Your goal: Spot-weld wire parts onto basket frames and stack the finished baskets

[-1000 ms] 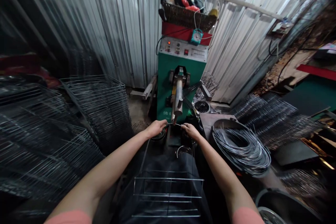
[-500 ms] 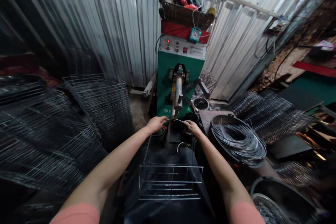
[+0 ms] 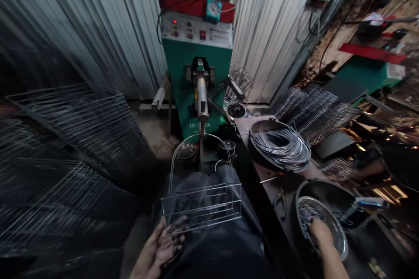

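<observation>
L hand (image 3: 163, 246) is dropping away from the green machine's metal ram (image 3: 202, 115), now open and palm up just below the near edge of the wire basket (image 3: 203, 207). R hand (image 3: 321, 233) is leaving the wire too, reaching down into a round metal tray (image 3: 340, 239) among small wire bits (image 3: 307, 218). Wire hoop (image 3: 199, 136) is standing free of both hands, arching up off the basket

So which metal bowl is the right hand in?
The wide shallow bowl in the black tub, under the right hand; the small bowls sit by the machine.
</observation>
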Demonstrator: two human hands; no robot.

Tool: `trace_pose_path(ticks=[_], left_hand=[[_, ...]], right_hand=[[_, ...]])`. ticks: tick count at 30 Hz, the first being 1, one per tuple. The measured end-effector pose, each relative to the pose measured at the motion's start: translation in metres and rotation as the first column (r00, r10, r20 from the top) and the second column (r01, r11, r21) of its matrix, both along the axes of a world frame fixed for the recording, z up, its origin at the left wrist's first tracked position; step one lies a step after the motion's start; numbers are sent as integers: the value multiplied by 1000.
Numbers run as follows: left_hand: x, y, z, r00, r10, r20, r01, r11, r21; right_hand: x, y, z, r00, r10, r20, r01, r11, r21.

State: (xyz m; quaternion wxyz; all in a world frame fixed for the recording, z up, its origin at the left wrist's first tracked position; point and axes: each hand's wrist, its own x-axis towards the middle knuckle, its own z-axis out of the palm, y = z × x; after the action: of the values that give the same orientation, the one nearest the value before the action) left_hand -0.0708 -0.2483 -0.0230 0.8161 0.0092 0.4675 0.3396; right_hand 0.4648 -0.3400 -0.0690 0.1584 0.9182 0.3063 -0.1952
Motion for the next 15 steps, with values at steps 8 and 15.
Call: trace_pose_path(ticks=[8, 15], left_hand=[[31, 14, 10, 936, 348, -61, -350, 936, -34], [30, 13, 28, 868, 495, 45, -489, 866, -108]], right_hand=[[2, 3, -3, 999, 36, -24, -35, 999, 40], [2, -18, -9, 996, -40, 79, 30, 992, 124]])
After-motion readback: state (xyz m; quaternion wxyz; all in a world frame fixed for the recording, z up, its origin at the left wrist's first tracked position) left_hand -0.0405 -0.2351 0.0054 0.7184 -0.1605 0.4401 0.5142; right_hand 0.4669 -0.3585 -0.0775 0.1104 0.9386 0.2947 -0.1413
